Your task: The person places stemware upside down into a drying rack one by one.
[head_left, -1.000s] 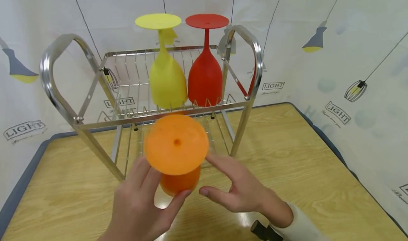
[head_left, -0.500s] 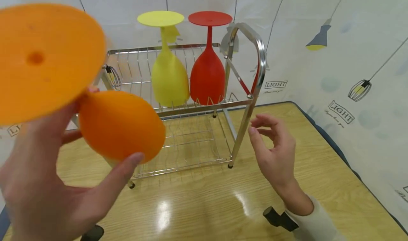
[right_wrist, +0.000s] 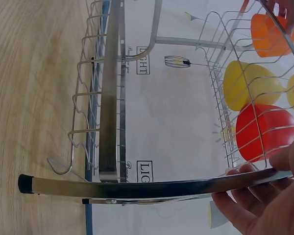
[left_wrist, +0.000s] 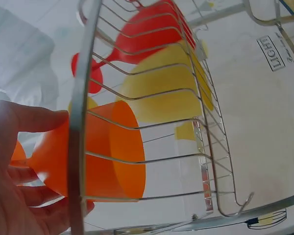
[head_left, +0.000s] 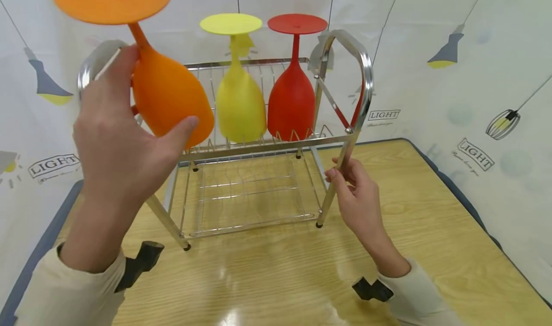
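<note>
My left hand (head_left: pixel 116 134) grips an orange goblet (head_left: pixel 170 93) by its bowl, fingers behind and thumb in front. The goblet is upside down and tilted, its round foot up at the top left. Its rim overlaps the upper tier of the metal dish rack (head_left: pixel 258 148), left of an upside-down yellow goblet (head_left: pixel 240 100). An upside-down red goblet (head_left: pixel 291 100) stands right of the yellow one. In the left wrist view the orange bowl (left_wrist: pixel 95 156) shows through the rack wires. My right hand (head_left: pixel 360 196) holds the rack's right front leg (right_wrist: pixel 186 188) between thumb and fingers.
The rack's lower wire tier (head_left: pixel 250 192) sits low over the wooden table (head_left: pixel 258 278). A curved metal side handle (head_left: pixel 364 76) rises at the right. Behind is a wall covering (head_left: pixel 465 100) printed with lamps. Both sleeves carry dark wrist mounts (head_left: pixel 373 290).
The left hand has carried the orange goblet from low front, up past the left side, to the rack's upper tier. The right hand has left the goblet and taken hold of the rack's leg.
</note>
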Demonstrator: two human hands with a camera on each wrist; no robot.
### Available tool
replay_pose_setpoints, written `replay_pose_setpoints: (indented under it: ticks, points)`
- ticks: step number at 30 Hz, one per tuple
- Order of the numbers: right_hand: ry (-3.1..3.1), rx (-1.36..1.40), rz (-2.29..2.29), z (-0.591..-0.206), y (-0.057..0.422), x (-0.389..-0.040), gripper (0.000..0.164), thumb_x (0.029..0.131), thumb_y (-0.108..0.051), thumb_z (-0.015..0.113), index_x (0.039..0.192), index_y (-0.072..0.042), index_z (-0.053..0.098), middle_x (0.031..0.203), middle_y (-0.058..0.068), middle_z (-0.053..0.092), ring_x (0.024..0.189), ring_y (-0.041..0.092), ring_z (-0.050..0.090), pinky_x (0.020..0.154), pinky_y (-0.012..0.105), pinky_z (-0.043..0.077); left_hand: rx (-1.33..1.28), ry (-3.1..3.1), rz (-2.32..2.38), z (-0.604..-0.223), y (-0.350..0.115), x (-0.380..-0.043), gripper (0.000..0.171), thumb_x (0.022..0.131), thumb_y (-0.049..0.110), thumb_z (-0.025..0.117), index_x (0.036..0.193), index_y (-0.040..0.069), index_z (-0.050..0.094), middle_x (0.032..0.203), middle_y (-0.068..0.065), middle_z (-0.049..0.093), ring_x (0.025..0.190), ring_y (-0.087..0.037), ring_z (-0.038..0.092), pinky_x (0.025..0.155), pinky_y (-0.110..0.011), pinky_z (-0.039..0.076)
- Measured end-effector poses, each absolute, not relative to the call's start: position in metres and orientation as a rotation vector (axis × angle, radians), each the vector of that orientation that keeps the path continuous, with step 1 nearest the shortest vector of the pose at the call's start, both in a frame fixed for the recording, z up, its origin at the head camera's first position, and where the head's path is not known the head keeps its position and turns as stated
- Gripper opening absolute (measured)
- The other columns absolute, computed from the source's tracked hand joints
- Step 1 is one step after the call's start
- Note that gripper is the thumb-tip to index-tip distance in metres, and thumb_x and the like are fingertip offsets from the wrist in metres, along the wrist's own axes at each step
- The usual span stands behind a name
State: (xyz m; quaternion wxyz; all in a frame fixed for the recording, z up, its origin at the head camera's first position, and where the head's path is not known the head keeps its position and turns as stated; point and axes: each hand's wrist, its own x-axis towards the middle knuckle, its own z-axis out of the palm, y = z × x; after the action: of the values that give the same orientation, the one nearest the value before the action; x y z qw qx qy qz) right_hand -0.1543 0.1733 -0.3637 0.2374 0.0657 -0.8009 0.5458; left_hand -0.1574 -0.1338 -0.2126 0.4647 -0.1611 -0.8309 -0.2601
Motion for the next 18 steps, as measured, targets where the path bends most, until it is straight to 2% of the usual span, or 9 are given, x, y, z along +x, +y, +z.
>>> replay_pose_setpoints:
  ticks: [3,7,9,14,18]
  points:
    - [-2.207,0.191,1.456,-0.367,0.172,-0.155,0.023,0.098,-0.011,0.057,0.116,0.003,0.059,0.102,0.018,0.07,0.093,0.021,0.069,0.078,0.022,0.059,-0.359,-2.089,-0.64,-0.212,-0.13,-0.165,0.07,0.076,0.025,0.077,0.134,-0.001,0.049,0.126,-0.017,0.06,0.113,-0.036,0.055,0.083,-0.056,0.053]
    - [-2.224,0.191,1.408,-0.366,0.173,-0.155,0.021,0.098,-0.013,0.058,0.113,0.002,0.059,0.101,0.017,0.071,0.093,0.023,0.07,0.077,0.028,0.06,-0.246,-2.23,-0.704,-0.209,-0.124,-0.171,0.074,0.077,0.023,0.078,0.138,0.001,0.043,0.133,-0.017,0.054,0.118,-0.037,0.053,0.098,-0.057,0.048]
    - [-2.235,0.188,1.391,-0.366,0.174,-0.155,0.022,0.098,-0.015,0.058,0.113,0.001,0.059,0.1,0.016,0.071,0.093,0.022,0.07,0.077,0.031,0.06,-0.207,-2.315,-0.72,-0.207,-0.121,-0.174,0.077,0.079,0.022,0.077,0.141,0.001,0.038,0.136,-0.018,0.051,0.12,-0.038,0.051,0.102,-0.055,0.046]
    - [-2.254,0.181,1.371,-0.367,0.174,-0.154,0.022,0.098,-0.016,0.058,0.114,0.0,0.059,0.099,0.014,0.071,0.094,0.022,0.07,0.076,0.033,0.061,-0.148,-2.474,-0.72,-0.206,-0.117,-0.178,0.081,0.08,0.019,0.075,0.144,-0.001,0.029,0.138,-0.022,0.047,0.119,-0.043,0.05,0.102,-0.058,0.045]
    - [-2.255,0.19,1.381,-0.368,0.174,-0.154,0.023,0.098,-0.016,0.058,0.114,0.0,0.058,0.102,0.017,0.07,0.095,0.023,0.069,0.077,0.033,0.061,-0.136,-2.573,-0.688,-0.206,-0.118,-0.182,0.08,0.082,0.017,0.068,0.145,-0.005,0.025,0.136,-0.029,0.045,0.114,-0.048,0.05,0.098,-0.062,0.047]
